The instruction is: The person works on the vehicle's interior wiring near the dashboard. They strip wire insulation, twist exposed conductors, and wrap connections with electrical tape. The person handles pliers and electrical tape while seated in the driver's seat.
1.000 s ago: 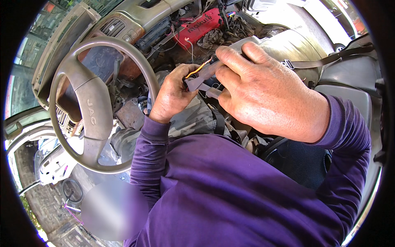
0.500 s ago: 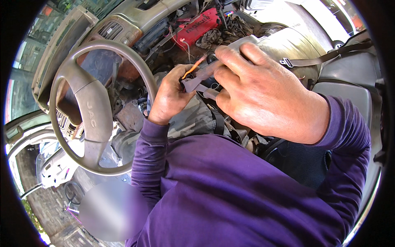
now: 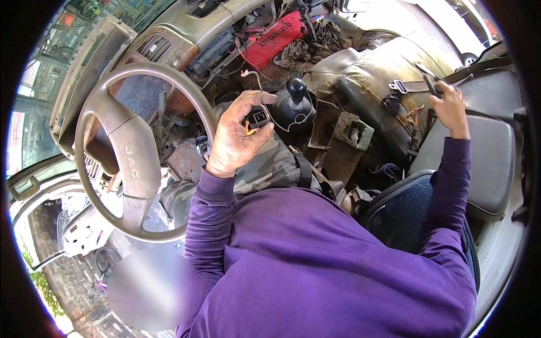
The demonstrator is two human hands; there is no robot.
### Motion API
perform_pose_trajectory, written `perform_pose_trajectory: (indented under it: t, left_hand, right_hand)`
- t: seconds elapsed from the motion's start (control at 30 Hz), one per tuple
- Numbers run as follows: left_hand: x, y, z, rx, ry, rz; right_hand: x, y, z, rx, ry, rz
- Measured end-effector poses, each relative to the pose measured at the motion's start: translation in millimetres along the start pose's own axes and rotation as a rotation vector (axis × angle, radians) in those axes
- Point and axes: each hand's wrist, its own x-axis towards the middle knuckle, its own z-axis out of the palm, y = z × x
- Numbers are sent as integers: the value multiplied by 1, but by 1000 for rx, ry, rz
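Two bare hands are working in the head view, well apart. Left hand (image 3: 232, 135), upper centre of the frame, is clamping on a small black connector (image 3: 257, 118), thumb and fingers curling around it; its open face is pointing up and a short orange wire (image 3: 248, 129) is showing by the thumb. Right hand (image 3: 452, 112), upper right, is closing on a dark slim tool (image 3: 430, 80), tip pointing toward upper left; exact kind: cannot tell. Tool is hanging near a belt buckle (image 3: 399, 87), above a grey seat (image 3: 470, 160) at right. Steering wheel (image 3: 135, 160) is filling the left side. Gear lever (image 3: 296, 88) is standing at upper centre, just right of the left hand. Red case (image 3: 277, 39) is lying at top centre. Purple shirt (image 3: 321, 259) is covering the lower centre; camouflage trousers (image 3: 273, 166) are showing below the left hand.
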Motion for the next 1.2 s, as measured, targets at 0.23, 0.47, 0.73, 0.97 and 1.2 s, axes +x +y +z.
perform_pose_trajectory:
  t: [0.23,0.47,0.73,0.97,1.2]
  left_hand:
    - [0,5,3,84,-23,-66]
    - [2,-1,3,81,-47,-84]
    - [0,8,4,-1,-88,-235]
    - [-9,-10,-1,43,-81,-212]
    - [8,26,5,-132,-185,-351]
  right_hand:
    - [-10,41,83,-191,-134,529]
    - [-15,42,107,-288,-200,733]
    - [-9,74,145,-173,-379,772]
    - [-14,36,130,-212,-445,757]
    - [-35,-129,46,685,-201,-113]
